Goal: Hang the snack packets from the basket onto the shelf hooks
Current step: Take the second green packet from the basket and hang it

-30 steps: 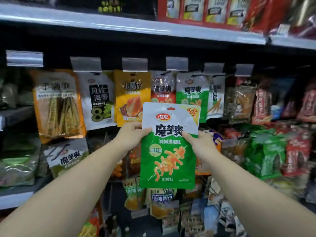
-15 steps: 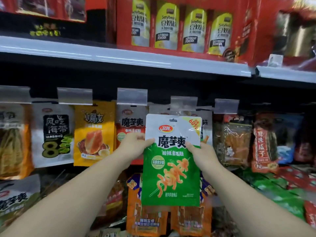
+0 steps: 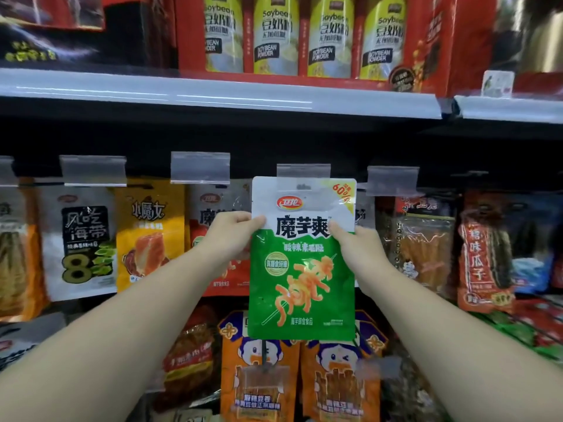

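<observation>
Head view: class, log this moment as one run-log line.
left hand: grips green snack packet | right hand: grips same packet | hang hole: just below clear tag holder | hung: cannot tell

Bare forearms, left grip (image 3: 228, 236), right grip (image 3: 358, 249); no sleeves.

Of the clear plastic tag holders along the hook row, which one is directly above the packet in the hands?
The tag holder just above the green-and-white packet; the packet's top edge overlaps its lower part, while the others stand off to the sides.
</observation>
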### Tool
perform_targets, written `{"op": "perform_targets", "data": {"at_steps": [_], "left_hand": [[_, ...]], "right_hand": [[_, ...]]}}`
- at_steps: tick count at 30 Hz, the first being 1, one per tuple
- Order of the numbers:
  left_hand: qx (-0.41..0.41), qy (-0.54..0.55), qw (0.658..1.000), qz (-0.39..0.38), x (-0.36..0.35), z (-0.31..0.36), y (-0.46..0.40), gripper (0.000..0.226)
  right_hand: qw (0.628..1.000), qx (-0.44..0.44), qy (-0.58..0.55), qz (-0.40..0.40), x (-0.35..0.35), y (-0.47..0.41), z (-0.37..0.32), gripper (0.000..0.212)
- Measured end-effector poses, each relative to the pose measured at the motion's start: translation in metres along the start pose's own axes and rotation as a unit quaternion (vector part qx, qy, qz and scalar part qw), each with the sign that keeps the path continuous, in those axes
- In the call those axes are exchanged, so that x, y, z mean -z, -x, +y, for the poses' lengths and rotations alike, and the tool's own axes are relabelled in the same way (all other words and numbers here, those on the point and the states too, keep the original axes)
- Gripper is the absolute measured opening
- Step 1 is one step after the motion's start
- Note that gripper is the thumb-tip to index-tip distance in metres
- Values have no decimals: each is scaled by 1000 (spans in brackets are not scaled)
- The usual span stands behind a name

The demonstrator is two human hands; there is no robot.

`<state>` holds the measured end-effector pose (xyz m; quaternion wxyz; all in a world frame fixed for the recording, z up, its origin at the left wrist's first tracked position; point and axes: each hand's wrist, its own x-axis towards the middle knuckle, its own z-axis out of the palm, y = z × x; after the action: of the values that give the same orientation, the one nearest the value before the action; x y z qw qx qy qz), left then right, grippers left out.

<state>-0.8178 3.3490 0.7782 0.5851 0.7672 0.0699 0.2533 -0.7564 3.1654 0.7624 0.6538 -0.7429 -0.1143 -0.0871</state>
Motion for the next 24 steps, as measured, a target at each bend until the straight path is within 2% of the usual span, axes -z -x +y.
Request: {"op": "perform_targets", "data": {"at_steps": [10, 15, 24], "left_hand": [[11, 15, 1000, 15, -3, -11, -14, 17], [29, 11, 999, 21, -6, -21, -32, 19], [40, 0, 997, 61, -12, -35, -74, 19]], "right_hand": [[999, -19, 24, -13, -14, -31, 17, 34], [999, -15, 19, -24, -16, -39, 11, 49], [997, -26, -2, -74, -27, -80, 23, 53]]}}
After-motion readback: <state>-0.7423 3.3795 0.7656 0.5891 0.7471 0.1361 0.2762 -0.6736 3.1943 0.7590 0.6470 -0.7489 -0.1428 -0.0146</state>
